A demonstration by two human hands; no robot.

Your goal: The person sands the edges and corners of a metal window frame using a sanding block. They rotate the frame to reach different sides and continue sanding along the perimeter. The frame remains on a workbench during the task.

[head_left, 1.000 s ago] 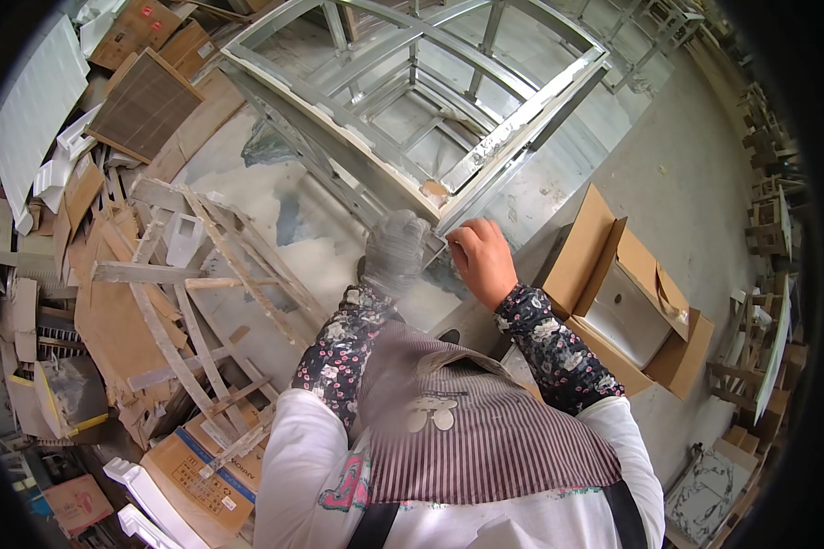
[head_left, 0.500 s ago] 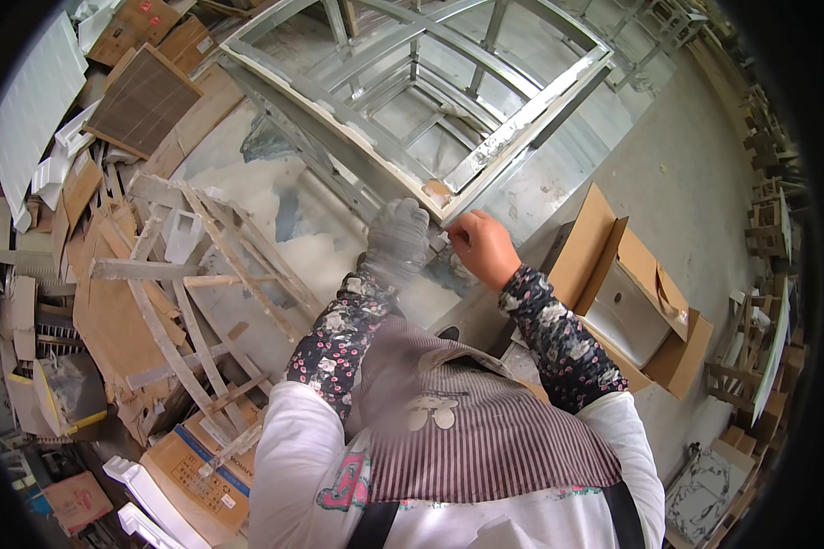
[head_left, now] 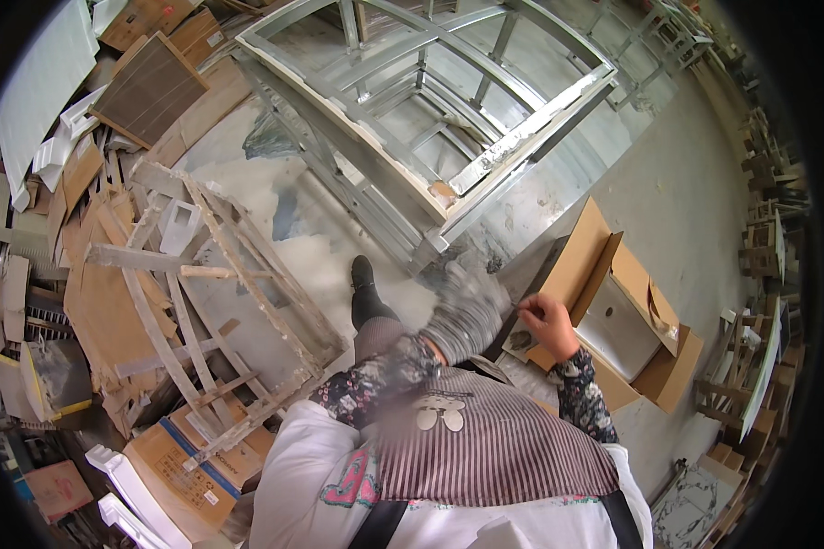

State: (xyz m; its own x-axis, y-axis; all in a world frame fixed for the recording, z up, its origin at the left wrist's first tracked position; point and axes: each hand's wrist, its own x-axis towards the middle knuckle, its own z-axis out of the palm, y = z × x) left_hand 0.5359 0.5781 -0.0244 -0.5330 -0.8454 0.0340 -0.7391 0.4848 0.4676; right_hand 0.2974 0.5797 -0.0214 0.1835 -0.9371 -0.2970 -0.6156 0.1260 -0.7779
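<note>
My left hand (head_left: 471, 306), in a grey work glove, is in front of my apron (head_left: 513, 439) and smeared by motion, so its fingers cannot be made out. Close on its right is my bare right hand (head_left: 549, 325), thumb and fingertips pinched together. Anything in that pinch is too small to name. Both hands are off the silver metal frame (head_left: 536, 128), whose nearest corner stands just beyond them. A small brownish patch (head_left: 442, 191) sits in that corner of the frame.
At right, an opened cardboard box (head_left: 645, 293) holds a light grey basin (head_left: 613, 334). A rough wooden frame (head_left: 146, 259) lies at left among cardboard scraps, near a flat carton (head_left: 178, 471). My dark shoe (head_left: 363, 272) is on the stained floor.
Both hands have come away from the frame's corner, back toward my body and to the right. My left forearm now crosses in front of the apron, and one leg has come into view.
</note>
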